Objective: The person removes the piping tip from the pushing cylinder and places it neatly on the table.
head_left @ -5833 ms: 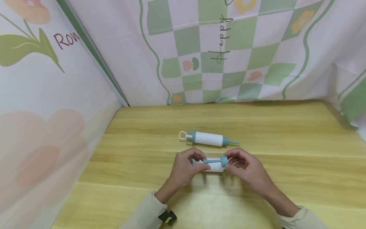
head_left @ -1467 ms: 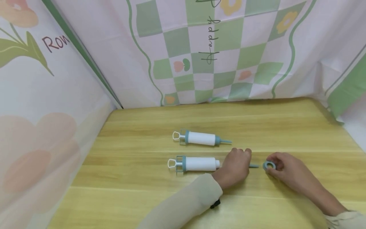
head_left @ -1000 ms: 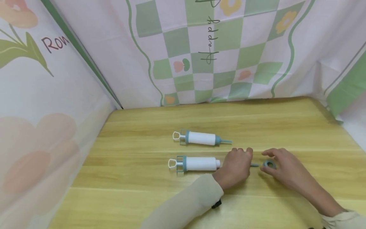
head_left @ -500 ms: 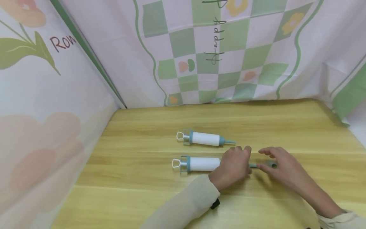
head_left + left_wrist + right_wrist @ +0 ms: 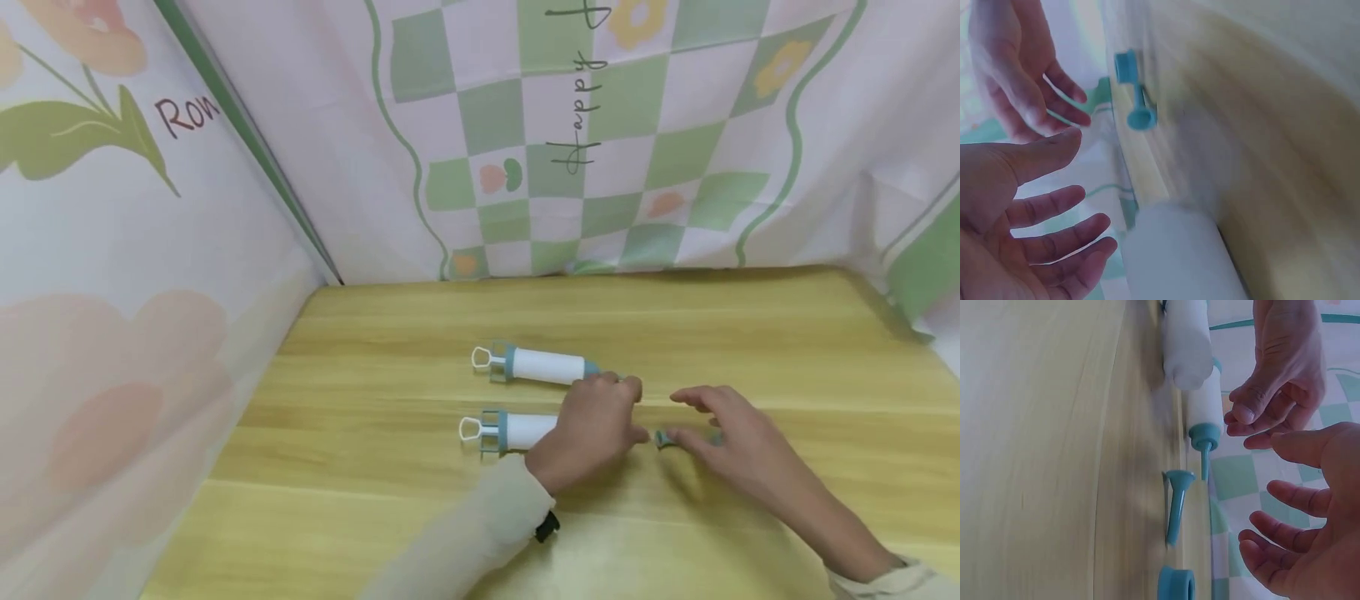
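Note:
My left hand [image 5: 592, 425] hovers over the front syringe, fingers loosely bent and holding nothing. That large plastic syringe [image 5: 528, 432] lies on its side; its blunt white front end [image 5: 1190, 375] is bare in the right wrist view. A teal nozzle [image 5: 1177, 506] with a flared end lies ahead of it on the table, between my hands. Beyond the nozzle's thin end stands a teal ring cap [image 5: 1175, 584]. Above these two pieces is my right hand [image 5: 742, 442], thumb and fingers spread, nothing gripped. Its thumb hides part of the nozzle in the head view.
A second syringe [image 5: 547, 367] lies behind the first, roughly parallel, with its teal nozzle fitted; my left hand overlaps its tip in the head view. The wooden table [image 5: 360, 500] meets a checkered cloth [image 5: 555, 242] at the back and a flowered cloth [image 5: 90, 350] at left.
Earlier both hands handled the front syringe, which now lies on the table. The right hand has let go of the ring cap; the left has released the nozzle and drawn back leftward.

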Tool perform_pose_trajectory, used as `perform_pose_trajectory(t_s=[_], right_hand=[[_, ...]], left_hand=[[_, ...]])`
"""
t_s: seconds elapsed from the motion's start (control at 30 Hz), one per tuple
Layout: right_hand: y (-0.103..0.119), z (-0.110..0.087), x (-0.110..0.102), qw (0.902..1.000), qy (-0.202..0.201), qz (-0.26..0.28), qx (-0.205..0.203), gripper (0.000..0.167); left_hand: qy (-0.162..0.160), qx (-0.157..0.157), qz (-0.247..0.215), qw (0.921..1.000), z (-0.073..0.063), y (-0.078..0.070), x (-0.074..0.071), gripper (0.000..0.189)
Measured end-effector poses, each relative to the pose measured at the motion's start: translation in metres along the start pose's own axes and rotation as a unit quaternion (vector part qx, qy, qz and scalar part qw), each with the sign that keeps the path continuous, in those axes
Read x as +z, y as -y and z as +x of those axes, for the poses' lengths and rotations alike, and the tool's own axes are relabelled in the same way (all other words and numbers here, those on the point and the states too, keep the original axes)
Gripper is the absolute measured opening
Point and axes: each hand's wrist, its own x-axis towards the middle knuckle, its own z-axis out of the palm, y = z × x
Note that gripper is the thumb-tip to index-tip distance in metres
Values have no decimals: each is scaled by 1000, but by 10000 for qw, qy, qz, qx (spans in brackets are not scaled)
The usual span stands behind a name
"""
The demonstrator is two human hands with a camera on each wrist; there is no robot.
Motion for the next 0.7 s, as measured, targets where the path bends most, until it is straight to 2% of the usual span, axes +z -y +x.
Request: perform_pose_trajectory(t_s=[0.17,0.4,0.7], right_hand=[[6,2,3,9999,-57,31,-117,50],[14,9,4,9994,-117,125,-302,48],[25,18,8,9994,-26,200,-284,48]], left_hand=[[-140,-166,-115,9997,-5,18,-2,44],[-276,-453,-707,9961,-12,40,-5,42],[-301,-795,-760,9935,-22,61,-12,43]])
